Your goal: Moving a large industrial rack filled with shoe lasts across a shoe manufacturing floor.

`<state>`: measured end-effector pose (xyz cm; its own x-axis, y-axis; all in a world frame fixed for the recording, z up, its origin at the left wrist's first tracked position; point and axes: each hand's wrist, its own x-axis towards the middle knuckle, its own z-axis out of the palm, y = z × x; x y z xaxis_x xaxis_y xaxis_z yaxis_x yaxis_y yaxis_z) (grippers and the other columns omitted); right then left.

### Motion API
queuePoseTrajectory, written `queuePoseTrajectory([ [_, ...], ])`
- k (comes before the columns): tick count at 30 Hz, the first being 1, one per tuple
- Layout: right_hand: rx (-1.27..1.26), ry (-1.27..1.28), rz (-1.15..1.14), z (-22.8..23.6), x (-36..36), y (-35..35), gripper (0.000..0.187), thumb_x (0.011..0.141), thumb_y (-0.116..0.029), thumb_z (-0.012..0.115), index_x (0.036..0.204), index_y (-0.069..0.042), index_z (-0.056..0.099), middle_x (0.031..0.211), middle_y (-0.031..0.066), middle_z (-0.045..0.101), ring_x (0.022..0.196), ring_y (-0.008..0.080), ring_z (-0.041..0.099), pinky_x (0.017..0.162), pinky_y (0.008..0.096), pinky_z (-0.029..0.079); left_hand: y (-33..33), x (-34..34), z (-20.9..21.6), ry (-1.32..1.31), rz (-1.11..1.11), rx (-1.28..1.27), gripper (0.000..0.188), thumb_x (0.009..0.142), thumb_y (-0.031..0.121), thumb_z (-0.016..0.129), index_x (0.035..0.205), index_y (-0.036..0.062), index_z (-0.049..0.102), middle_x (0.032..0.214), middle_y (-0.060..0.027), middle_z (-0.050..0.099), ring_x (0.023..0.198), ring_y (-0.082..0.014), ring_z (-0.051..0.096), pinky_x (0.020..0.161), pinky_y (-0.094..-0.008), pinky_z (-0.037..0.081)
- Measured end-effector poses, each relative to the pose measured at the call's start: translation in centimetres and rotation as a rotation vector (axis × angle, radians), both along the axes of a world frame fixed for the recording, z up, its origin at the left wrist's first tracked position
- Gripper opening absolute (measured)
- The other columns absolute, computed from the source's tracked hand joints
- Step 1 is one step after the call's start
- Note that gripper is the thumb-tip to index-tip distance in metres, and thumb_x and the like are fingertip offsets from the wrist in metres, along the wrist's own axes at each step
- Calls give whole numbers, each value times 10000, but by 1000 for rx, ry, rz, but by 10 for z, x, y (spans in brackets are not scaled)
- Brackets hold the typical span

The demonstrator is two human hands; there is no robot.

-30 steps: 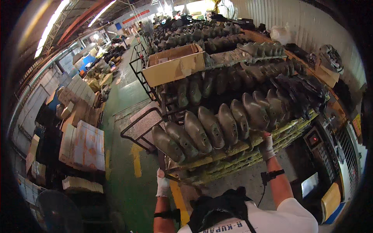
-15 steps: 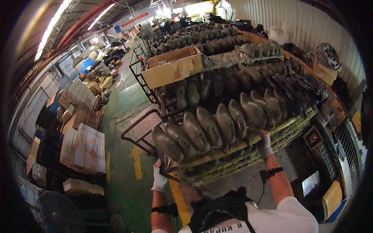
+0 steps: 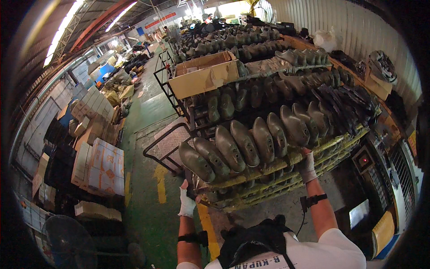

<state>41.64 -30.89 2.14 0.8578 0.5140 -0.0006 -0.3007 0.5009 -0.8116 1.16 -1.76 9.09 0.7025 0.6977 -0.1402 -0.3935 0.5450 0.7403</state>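
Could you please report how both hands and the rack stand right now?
Left hand at left corner of rack, right hand at its near edge. Dark shoe-shaped pieces lined along top. Cart beyond left end.

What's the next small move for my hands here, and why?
I'd probably settle the left hand firmly on the near left corner of the rack: it is right by that corner, but its grip is unclear. The right hand is at the front edge, and a row of dark shoe-shaped pieces leans along the shelf above.
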Motion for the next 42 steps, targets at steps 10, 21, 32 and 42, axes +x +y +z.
queuePoseTrajectory([
  [10,59,39,75,-5,6,-4,377,810,-261,547,1120,-46,555,1081,83,585,999,195,543,873,347,427,6,-3,-13,93,88,-30,481,883,495,446,814,38,577,532,-40,543,349,-149,446,343,-267,355],
  [21,31,131,30,-6,7,-8,374,825,-291,516,1066,-11,572,1045,90,598,989,191,550,872,338,426,2,1,-8,109,41,-15,491,869,527,448,836,57,584,570,-50,566,356,-148,441,347,-265,335],
  [32,-8,25,11,-20,14,-11,359,822,-282,516,1076,-36,580,1065,72,597,999,207,548,884,367,424,0,4,-7,91,88,-70,452,882,491,448,929,62,584,655,-43,605,372,-137,455,347,-261,336],
  [42,43,-20,41,-28,21,-17,359,828,-291,491,1059,-30,576,1067,77,589,1006,200,543,876,362,423,1,9,-6,48,70,-49,429,882,465,466,940,55,577,660,-50,608,371,-130,468,346,-248,372],
])
